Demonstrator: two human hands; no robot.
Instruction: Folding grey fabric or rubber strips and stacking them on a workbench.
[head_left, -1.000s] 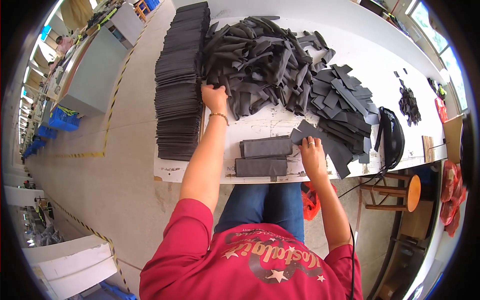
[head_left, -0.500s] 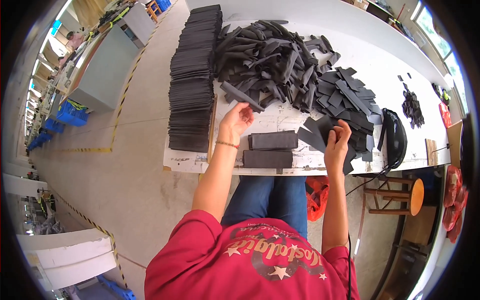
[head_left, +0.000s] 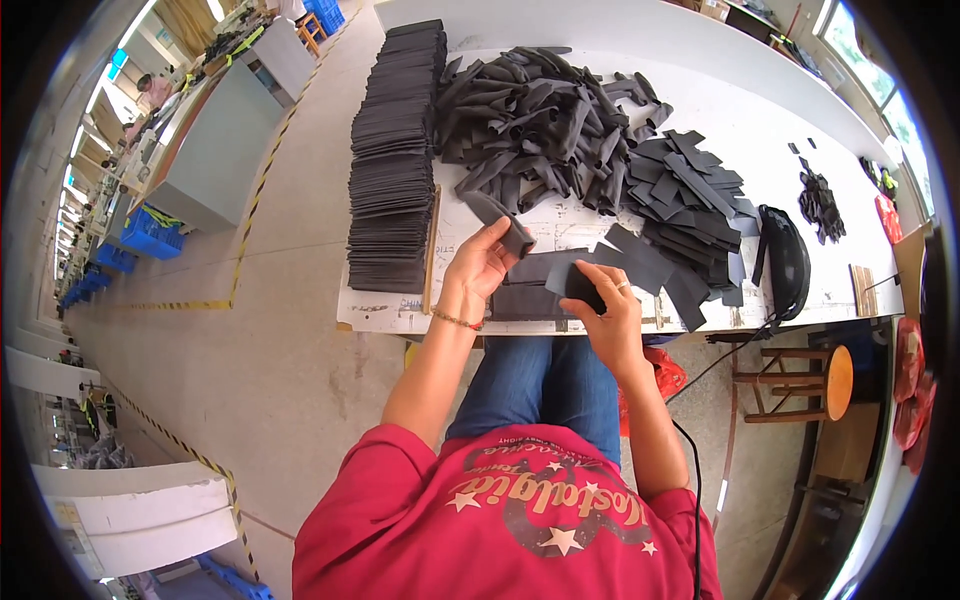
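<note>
My left hand (head_left: 480, 266) pinches a black fabric sleeve (head_left: 507, 234), its open end turned toward my right hand. Between the thumb and fingers of my right hand (head_left: 612, 312) is a dark flat rectangular piece (head_left: 573, 286), held close to the sleeve's mouth but apart from it. Beneath the hands, black folded sleeves (head_left: 520, 303) lie flat near the table's front edge, partly covered. A heap of loose black sleeves (head_left: 545, 130) spreads beyond my left hand. To its right is a pile of flat dark rectangles (head_left: 685, 190), some fanned out toward my right hand (head_left: 655, 268).
A long, tightly packed row of folded black pieces (head_left: 395, 160) runs along the table's left side, beside a wooden strip (head_left: 432, 250). On the right are a black pouch (head_left: 788, 262) with a cable and a small dark bundle (head_left: 820, 207). A wooden stool (head_left: 836, 384) stands beyond the table's edge.
My right hand has moved left from the pile of rectangles, bringing a flat piece toward the sleeve. My left hand has drawn the sleeve nearer and turned its open end.
</note>
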